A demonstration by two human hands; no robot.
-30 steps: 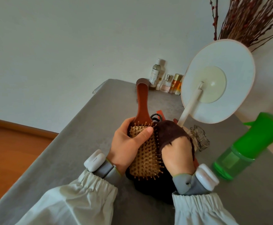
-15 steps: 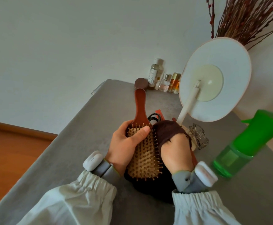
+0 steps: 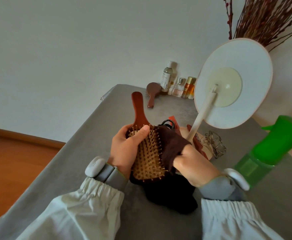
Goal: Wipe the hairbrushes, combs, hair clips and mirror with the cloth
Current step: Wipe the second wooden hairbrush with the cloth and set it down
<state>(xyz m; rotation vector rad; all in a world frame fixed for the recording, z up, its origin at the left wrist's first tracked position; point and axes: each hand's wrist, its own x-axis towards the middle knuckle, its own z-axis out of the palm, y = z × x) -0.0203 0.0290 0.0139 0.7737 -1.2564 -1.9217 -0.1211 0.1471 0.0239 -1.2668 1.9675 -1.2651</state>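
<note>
My left hand (image 3: 124,149) grips a wooden paddle hairbrush (image 3: 147,158), bristles up, handle pointing away, thumb across the pins. My right hand (image 3: 192,168) holds a dark brown cloth (image 3: 171,149) pressed along the brush's right edge; the rest of the cloth hangs onto the table. A small round hairbrush (image 3: 152,92) lies at the far end. A white stand mirror (image 3: 233,82) shows its back. A black hair clip (image 3: 167,122), a clear claw clip (image 3: 214,146) and orange-brown combs (image 3: 198,141) lie behind my hands, partly hidden.
A green spray bottle (image 3: 270,149) stands at the right, close to my right wrist. Several small bottles (image 3: 176,84) line the far wall. Dried twigs (image 3: 266,19) rise behind the mirror. The grey table (image 3: 82,153) ends at the left above a wooden floor.
The brush has tilted so its handle leans left, uncovering the small round brush behind it. My right hand with the cloth has slid slightly along the brush's edge.
</note>
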